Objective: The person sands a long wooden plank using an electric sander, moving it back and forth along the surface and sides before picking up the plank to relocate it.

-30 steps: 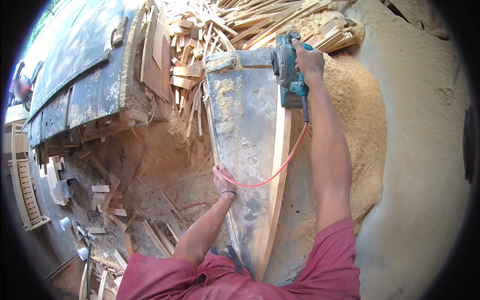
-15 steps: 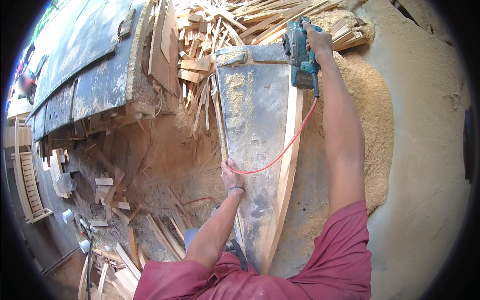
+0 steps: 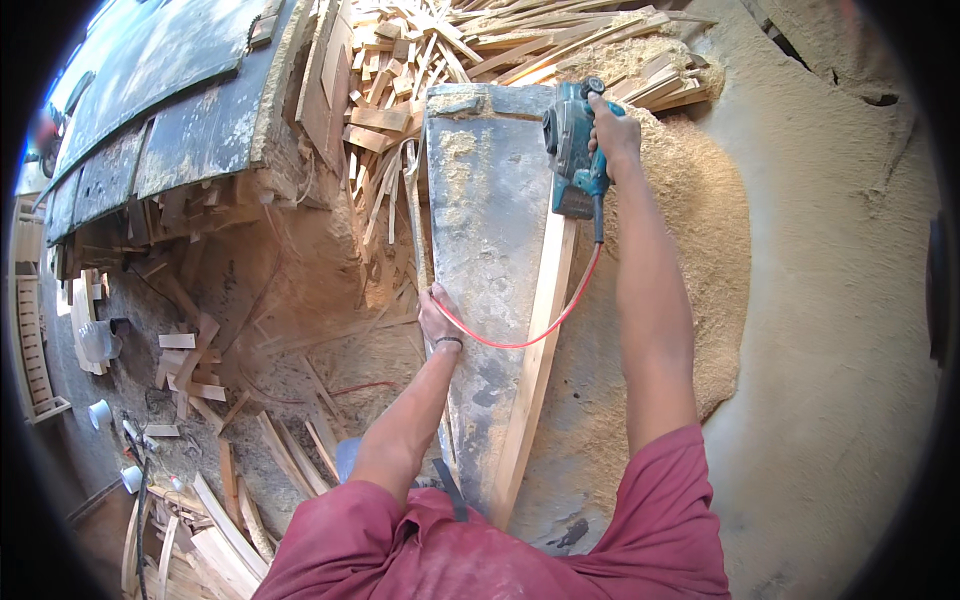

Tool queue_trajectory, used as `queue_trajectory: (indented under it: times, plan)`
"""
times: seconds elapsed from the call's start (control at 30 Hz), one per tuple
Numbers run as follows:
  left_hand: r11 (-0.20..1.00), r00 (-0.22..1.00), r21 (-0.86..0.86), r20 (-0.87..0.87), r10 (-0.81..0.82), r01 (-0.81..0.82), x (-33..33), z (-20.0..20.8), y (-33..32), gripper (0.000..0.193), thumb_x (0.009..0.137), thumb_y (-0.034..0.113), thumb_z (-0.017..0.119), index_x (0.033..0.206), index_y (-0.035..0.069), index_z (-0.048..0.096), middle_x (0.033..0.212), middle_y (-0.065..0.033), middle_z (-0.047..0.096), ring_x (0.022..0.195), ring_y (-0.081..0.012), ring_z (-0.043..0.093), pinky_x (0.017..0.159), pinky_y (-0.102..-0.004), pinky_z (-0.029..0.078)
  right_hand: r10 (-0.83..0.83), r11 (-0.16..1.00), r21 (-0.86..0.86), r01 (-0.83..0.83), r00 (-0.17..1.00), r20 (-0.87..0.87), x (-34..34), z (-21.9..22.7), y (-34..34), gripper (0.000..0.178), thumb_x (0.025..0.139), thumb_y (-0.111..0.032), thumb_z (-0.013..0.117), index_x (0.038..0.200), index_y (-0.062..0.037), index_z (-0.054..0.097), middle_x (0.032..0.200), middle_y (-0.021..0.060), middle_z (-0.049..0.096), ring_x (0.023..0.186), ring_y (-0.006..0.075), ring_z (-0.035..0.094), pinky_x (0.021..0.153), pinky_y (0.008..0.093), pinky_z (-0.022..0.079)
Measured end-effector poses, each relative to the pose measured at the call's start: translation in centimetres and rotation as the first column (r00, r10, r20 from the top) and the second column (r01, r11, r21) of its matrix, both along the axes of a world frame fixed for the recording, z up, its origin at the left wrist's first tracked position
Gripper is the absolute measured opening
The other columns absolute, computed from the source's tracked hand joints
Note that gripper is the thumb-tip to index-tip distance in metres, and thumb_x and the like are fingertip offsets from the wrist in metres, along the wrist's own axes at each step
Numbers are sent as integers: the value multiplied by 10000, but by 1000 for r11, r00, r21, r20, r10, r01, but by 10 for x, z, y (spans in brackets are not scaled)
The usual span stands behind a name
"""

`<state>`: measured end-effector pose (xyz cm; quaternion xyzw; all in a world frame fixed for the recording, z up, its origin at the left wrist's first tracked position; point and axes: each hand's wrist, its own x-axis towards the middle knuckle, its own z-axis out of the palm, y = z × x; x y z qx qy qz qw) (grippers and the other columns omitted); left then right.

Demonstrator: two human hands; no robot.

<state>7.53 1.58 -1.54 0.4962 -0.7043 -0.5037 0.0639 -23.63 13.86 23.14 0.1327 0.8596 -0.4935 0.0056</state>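
At the bench's far end, a planer on a strip

Near the top of the view, the right hand has its fingers wrapped closely round the handle of the blue-green planer, which sits on the far part of the pale wooden strip. That strip lies lengthwise along the right side of the grey, dusty bench, its near end close to the maroon shirt. At the bench's left edge, the left hand is curled, fingers drawn in on the red cord, which sags from the planer across strip and bench. Sawdust heaps up to the right; offcuts lie beyond.
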Motion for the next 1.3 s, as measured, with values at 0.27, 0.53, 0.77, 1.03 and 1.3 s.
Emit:
queue_trajectory:
  times: [0.27,0.53,0.77,1.03,1.3]
  plan:
    - [997,993,66,-116,-35,43,0,-21,6,556,1010,516,388,1097,13,609,948,-245,677,937,-422,653,817,-499,480,-30,998,49,30,1000,8,102,-4,33,449,887,-424,694,645,-70,559,548,49,548,452,159,558,439,313,463]
    - [948,925,39,-234,-300,317,96,-57,-37,444,1024,456,385,1099,54,558,957,-286,640,984,-488,609,826,-544,465,-27,990,140,23,999,33,233,-16,28,492,872,-441,700,648,-11,617,576,77,603,451,181,596,452,346,484]
    - [629,630,-50,15,-777,776,277,-17,-85,336,969,369,483,1000,53,594,933,-269,665,947,-458,630,799,-521,477,-108,984,158,88,986,124,346,-17,50,521,853,-471,717,644,-5,617,595,89,622,475,198,625,467,351,492]
    - [627,606,2,255,-753,779,421,-39,-154,359,964,406,526,1045,68,617,1010,-262,680,1013,-450,636,847,-517,489,-114,974,198,112,993,-3,498,-34,70,510,868,-465,719,675,0,633,562,87,607,459,198,622,465,354,486]
    - [785,750,91,246,-614,613,521,-113,-144,342,936,409,600,1004,77,554,938,-226,681,943,-422,654,785,-495,488,-88,965,241,105,993,-79,625,-46,72,485,869,-429,728,668,7,659,544,109,609,488,237,635,510,391,481]
